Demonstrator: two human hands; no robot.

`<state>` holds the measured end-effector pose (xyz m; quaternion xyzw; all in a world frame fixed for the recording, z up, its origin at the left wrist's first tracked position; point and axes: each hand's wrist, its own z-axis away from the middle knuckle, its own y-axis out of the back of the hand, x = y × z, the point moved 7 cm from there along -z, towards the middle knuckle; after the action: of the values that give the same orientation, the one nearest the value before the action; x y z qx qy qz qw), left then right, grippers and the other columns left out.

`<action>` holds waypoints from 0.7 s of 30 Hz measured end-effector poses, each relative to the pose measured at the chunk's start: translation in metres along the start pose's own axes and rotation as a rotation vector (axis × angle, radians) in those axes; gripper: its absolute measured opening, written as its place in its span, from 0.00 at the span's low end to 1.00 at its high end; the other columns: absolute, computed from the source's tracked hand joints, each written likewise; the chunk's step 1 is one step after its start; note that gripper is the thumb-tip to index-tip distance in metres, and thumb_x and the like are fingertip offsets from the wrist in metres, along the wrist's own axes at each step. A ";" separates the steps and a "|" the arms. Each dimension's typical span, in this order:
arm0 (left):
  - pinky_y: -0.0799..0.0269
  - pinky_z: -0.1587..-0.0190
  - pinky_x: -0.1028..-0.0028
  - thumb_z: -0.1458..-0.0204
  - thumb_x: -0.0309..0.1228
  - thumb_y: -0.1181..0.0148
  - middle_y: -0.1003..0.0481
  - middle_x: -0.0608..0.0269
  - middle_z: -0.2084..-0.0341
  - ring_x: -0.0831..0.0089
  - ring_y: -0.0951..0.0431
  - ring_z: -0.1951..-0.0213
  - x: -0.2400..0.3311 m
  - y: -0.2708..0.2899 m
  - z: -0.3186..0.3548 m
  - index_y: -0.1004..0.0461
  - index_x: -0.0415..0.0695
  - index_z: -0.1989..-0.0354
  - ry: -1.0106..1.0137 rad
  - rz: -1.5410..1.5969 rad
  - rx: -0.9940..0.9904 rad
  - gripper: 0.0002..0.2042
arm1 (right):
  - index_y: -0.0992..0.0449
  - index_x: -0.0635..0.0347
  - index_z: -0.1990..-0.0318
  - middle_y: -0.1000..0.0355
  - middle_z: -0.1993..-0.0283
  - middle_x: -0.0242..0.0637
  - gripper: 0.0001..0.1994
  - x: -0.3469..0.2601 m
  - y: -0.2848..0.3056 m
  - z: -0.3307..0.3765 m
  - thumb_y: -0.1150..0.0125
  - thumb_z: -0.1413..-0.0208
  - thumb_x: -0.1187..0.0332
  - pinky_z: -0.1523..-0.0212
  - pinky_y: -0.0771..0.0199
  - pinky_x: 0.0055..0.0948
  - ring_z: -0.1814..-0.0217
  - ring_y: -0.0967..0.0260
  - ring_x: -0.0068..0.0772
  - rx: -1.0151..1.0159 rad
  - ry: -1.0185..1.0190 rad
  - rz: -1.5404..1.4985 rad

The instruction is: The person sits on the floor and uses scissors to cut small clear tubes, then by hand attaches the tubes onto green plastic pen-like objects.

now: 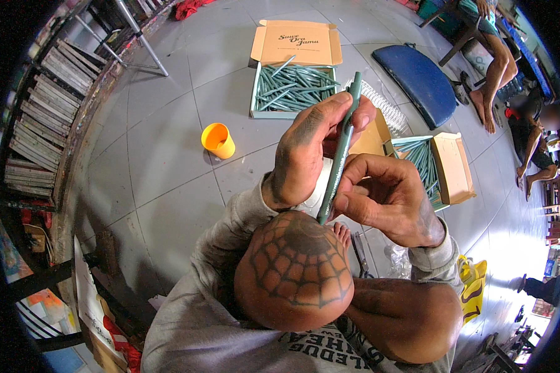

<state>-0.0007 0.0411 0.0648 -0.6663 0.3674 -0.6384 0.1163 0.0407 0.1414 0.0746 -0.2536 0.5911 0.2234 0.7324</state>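
Both hands grasp one green pen (340,152) at frame centre: left hand (305,155) pinching its upper barrel, right hand (386,199) clenched lower down. Keeping the barrel straight should seat it cleanly.

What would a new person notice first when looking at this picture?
In the middle, both hands, the left hand and the right hand, hold one long green pen upright above a knee. Behind it on the grey tiled floor lies an open box of green pens, with an orange cup to its left.
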 end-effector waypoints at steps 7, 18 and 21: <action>0.52 0.73 0.79 0.34 0.45 0.57 0.47 0.77 0.77 0.84 0.47 0.75 0.001 0.000 0.001 0.38 0.48 0.69 0.002 -0.011 0.009 0.15 | 0.28 0.72 0.59 0.25 0.63 0.37 0.08 0.001 0.000 -0.001 0.37 0.41 0.76 0.57 0.23 0.25 0.57 0.26 0.24 -0.011 0.002 -0.009; 0.49 0.79 0.82 0.50 0.40 0.41 0.35 0.70 0.70 0.88 0.43 0.80 0.020 -0.002 0.003 0.33 0.45 0.64 -0.033 -0.393 0.032 0.14 | 0.27 0.68 0.58 0.28 0.58 0.41 0.04 -0.023 0.039 0.012 0.42 0.36 0.76 0.56 0.21 0.34 0.58 0.25 0.33 0.451 0.658 -0.223; 0.38 0.71 0.86 0.50 0.29 0.34 0.29 0.64 0.64 0.88 0.33 0.71 0.025 -0.013 -0.004 0.33 0.40 0.58 -0.240 -0.339 -0.023 0.16 | 0.26 0.67 0.58 0.28 0.57 0.42 0.04 -0.027 0.042 0.018 0.42 0.36 0.75 0.56 0.21 0.33 0.58 0.26 0.32 0.507 0.745 -0.218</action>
<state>-0.0021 0.0362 0.0926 -0.7912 0.2406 -0.5606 0.0425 0.0226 0.1847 0.1000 -0.1901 0.8198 -0.1130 0.5282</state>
